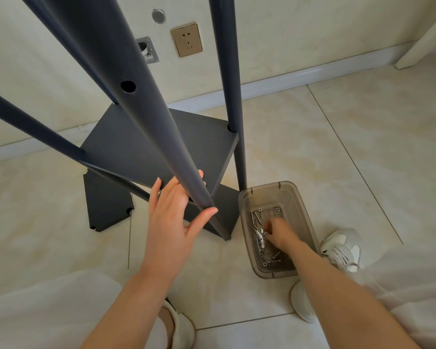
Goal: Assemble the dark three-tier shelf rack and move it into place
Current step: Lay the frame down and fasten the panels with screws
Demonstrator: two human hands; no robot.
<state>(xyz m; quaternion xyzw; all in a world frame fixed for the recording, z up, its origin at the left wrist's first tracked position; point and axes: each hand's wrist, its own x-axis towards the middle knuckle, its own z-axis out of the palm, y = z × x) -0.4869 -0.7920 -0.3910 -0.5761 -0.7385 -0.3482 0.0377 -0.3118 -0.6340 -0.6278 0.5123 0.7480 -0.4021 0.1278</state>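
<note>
The shelf rack fills the left and centre of the frame, standing on the tiled floor close to the wall. It looks like rigid, dark painted metal: stiff, smooth and probably a little slippery, and likely top-heavy and wobbly with only one fixed shelf joining the four uprights. It is best held by the poles rather than by the thin shelf edges. A loose panel lies flat on the floor beneath it, at lower left of centre.

The left hand grasps the near pole low down in mid-frame, thumb on one side and fingers wrapped behind, steadying the frame.

The right hand is well apart from the rack, lower right of centre, reaching into a translucent plastic tub that sits just beside the rack's right foot. Its fingers are curled among the screws; whether one is actually pinched cannot be told.

A wall socket sits at upper centre.
</note>
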